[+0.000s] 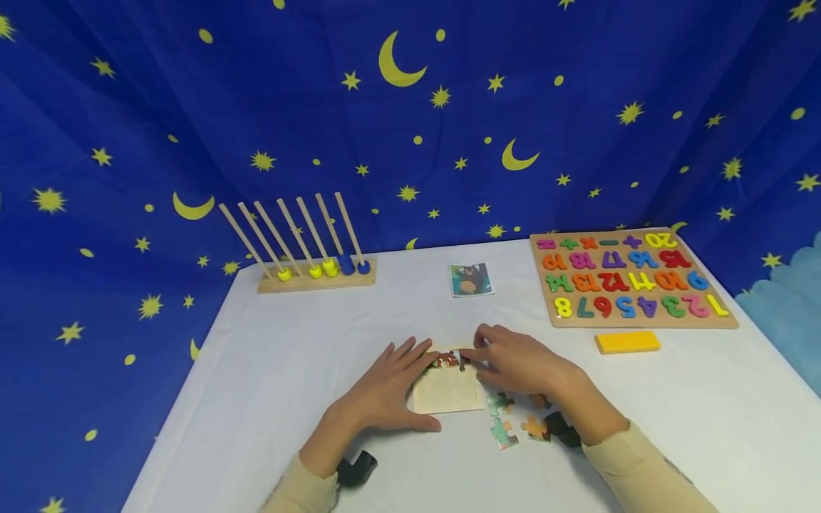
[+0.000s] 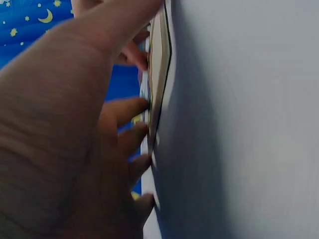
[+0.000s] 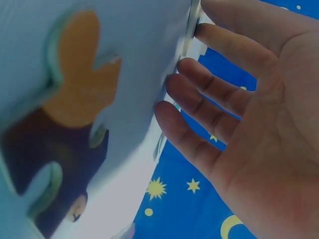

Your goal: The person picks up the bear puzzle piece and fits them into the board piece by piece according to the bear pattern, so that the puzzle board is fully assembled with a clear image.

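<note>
A small wooden puzzle board (image 1: 447, 394) lies flat on the table, its upper part holding brown picture pieces (image 1: 447, 360). My left hand (image 1: 385, 390) rests spread at the board's left side, index fingertip on the pieces along the top edge and thumb by the lower edge. From the right, my right hand (image 1: 521, 361) touches a piece at the board's upper right with its fingertips. In the right wrist view, the right hand's fingers (image 3: 199, 99) are extended and slightly bent. Loose jigsaw pieces (image 1: 503, 432) lie to the board's lower right, partly under the right wrist.
Behind the board lies a bear picture card (image 1: 471, 280). A wooden peg stand (image 1: 317, 280) with yellow and blue beads stands back left. A colourful number board (image 1: 631, 281) sits back right, with a yellow block (image 1: 627, 342) in front. A blue starry curtain (image 1: 359, 128) hangs behind.
</note>
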`<action>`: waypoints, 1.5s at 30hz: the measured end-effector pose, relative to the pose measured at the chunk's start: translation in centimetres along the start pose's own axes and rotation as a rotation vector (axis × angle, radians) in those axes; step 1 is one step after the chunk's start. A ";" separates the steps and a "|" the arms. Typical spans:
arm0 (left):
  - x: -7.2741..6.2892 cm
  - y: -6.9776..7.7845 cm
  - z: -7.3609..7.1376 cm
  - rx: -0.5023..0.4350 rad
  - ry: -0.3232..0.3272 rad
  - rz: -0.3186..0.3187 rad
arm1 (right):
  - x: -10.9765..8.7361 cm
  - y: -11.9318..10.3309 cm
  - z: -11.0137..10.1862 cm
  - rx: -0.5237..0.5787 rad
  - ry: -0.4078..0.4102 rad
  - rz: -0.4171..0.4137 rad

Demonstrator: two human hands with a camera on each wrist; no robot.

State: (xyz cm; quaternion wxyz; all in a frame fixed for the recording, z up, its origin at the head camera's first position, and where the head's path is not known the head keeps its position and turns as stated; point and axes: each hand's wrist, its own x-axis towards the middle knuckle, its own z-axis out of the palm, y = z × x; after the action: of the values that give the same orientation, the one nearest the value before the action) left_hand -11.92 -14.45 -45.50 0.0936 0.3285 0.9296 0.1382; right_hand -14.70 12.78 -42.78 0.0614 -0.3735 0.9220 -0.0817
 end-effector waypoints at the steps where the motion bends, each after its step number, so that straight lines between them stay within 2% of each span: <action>1: -0.1 -0.3 -0.1 -0.007 -0.011 0.005 | 0.0 0.1 -0.1 0.023 -0.010 0.001; 7: -0.6 -1.4 -0.3 -0.044 -0.032 -0.003 | -1.0 1.2 -1.5 0.237 -0.072 0.084; 13: -1.5 -1.6 0.0 -0.074 -0.046 -0.058 | -2.9 3.3 -1.5 0.371 -0.080 0.155; 17: -1.2 -1.4 0.2 -0.070 -0.017 -0.025 | -5.1 4.6 -1.8 0.449 -0.158 0.254; 20: -0.9 -1.3 0.3 -0.059 -0.015 -0.020 | -6.3 4.7 -2.0 0.499 -0.238 0.309; 24: -0.8 -1.4 0.2 -0.065 -0.018 -0.032 | -7.0 4.0 -1.8 0.453 -0.291 0.357; 30: -0.6 -1.5 0.0 -0.074 -0.012 -0.029 | -7.1 3.1 -1.7 0.299 -0.256 0.393; 35: -0.5 -1.6 -0.2 -0.073 -0.012 -0.034 | -7.1 3.1 -1.8 0.314 -0.236 0.422; 42: -0.5 -1.6 -0.1 -0.099 -0.018 -0.031 | -7.4 3.6 -1.7 0.356 -0.220 0.396; 45: -0.5 -1.6 -0.1 -0.100 -0.016 -0.028 | -7.8 4.1 -1.8 0.389 -0.219 0.409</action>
State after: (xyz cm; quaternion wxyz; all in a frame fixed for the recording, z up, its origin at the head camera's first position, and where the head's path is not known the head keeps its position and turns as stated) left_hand -12.50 -15.95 -45.92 0.1193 0.3114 0.9253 0.1806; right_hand -12.19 21.32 -41.43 0.2461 -0.1677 0.9331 -0.2018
